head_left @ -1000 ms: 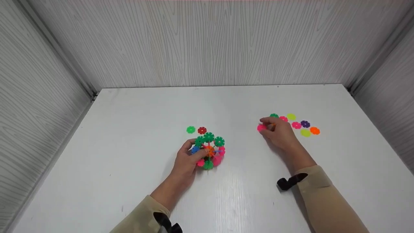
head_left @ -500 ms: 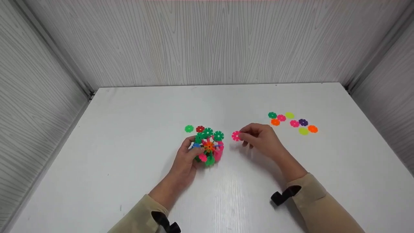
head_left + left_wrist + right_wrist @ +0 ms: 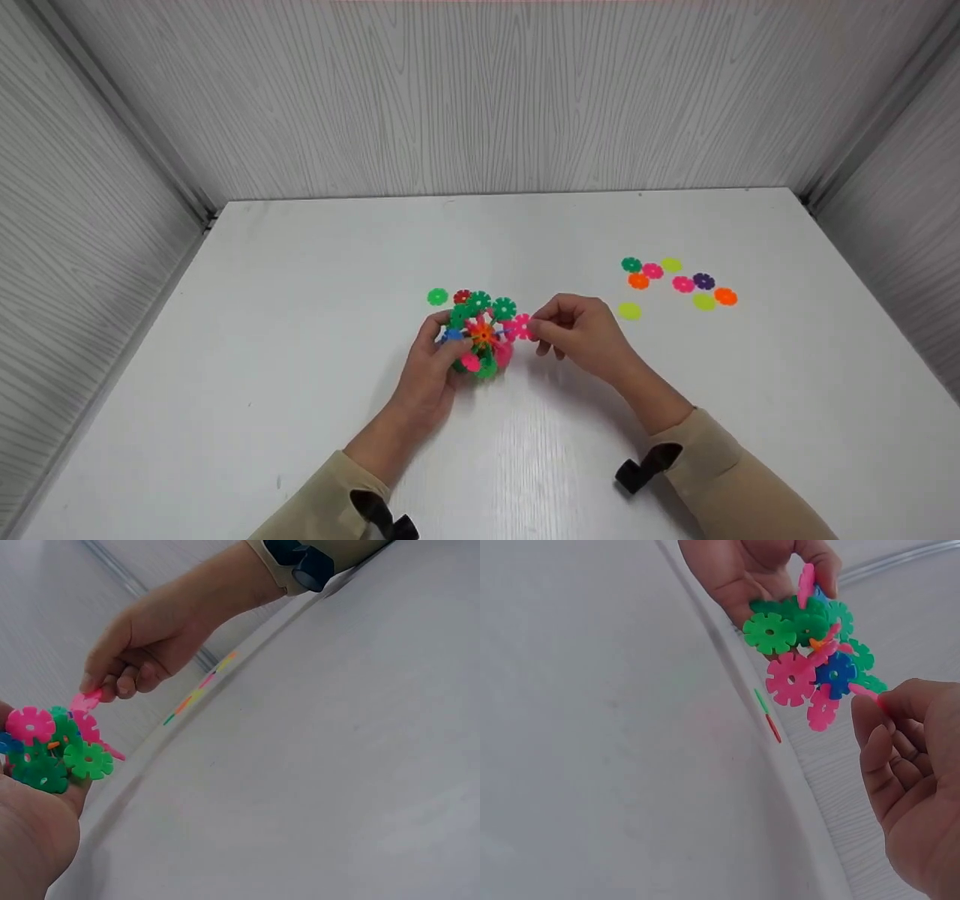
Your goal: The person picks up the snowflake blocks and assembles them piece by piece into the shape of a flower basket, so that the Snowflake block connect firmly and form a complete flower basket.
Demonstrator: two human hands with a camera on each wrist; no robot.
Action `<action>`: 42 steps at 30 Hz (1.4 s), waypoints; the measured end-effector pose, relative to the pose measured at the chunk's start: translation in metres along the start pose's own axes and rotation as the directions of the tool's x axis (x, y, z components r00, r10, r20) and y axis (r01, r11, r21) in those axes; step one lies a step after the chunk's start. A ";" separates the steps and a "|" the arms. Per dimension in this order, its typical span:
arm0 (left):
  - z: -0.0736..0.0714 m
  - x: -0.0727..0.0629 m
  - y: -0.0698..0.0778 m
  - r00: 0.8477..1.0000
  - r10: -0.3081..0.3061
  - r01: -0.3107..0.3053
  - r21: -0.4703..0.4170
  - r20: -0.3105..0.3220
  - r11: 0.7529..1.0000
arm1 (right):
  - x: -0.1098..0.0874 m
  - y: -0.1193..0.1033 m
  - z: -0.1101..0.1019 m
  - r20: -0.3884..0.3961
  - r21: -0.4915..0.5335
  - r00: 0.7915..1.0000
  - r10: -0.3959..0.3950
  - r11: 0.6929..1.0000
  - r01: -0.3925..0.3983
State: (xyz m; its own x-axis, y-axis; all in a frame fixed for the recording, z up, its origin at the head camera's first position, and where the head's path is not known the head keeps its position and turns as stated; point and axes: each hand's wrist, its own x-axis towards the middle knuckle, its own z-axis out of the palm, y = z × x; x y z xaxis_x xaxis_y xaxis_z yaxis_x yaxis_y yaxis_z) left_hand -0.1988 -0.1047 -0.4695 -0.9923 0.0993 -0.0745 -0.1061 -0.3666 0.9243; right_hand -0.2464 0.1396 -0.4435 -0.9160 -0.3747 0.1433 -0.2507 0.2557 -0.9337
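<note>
A cluster of interlocked notched plastic discs (image 3: 484, 335), in green, pink, blue and orange, is gripped from its left side by my left hand (image 3: 428, 375), thumb in front. My right hand (image 3: 585, 334) pinches one pink notched disc (image 3: 521, 326) between thumb and index finger. In the head view that disc overlaps the right side of the cluster. The right wrist view shows the pinched pink disc (image 3: 864, 692) edge-on, right at the blue disc (image 3: 835, 675) of the cluster. Part of the cluster is hidden behind my left thumb and palm.
Loose discs lie on the white table (image 3: 337, 262). A light green disc (image 3: 438, 296) and a red disc (image 3: 462, 298) are just behind the cluster. To the right lie several more, among them a yellow disc (image 3: 630, 310) and a purple disc (image 3: 703, 281).
My right hand has carried the pink disc leftward from the loose discs at the right to the cluster. A yellow disc now lies apart nearer the front. The left hand keeps its grip.
</note>
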 end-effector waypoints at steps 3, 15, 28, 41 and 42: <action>0.001 0.000 0.001 1.000 0.001 -0.002 0.019 0.030 1.000 | 0.000 -0.001 0.002 0.010 0.011 1.000 -0.016 1.000 0.016; 0.001 -0.007 0.004 0.996 0.030 -0.062 0.389 0.088 0.919 | -0.003 -0.005 0.005 0.012 0.018 0.999 -0.046 0.999 0.046; 0.001 -0.003 0.005 0.999 0.019 -0.022 0.129 0.027 0.991 | 0.008 0.019 -0.055 -0.084 -0.049 0.996 0.003 0.999 -0.007; -0.003 -0.002 0.004 1.000 -0.003 0.003 0.032 -0.013 0.999 | -0.009 0.060 -0.145 -0.139 -0.217 0.945 0.295 0.922 -0.320; -0.003 -0.002 0.004 1.000 -0.005 0.005 0.030 -0.016 1.000 | -0.009 0.061 -0.146 -0.128 -0.234 0.945 0.302 0.916 -0.325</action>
State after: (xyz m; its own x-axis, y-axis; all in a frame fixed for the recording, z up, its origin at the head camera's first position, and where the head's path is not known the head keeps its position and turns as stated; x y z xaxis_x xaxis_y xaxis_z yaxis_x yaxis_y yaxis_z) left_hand -0.1977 -0.1092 -0.4672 -0.9926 0.0867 -0.0850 -0.1096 -0.3381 0.9347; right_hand -0.2991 0.2886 -0.4543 -0.9811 -0.1625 -0.1046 -0.0056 0.5647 -0.8253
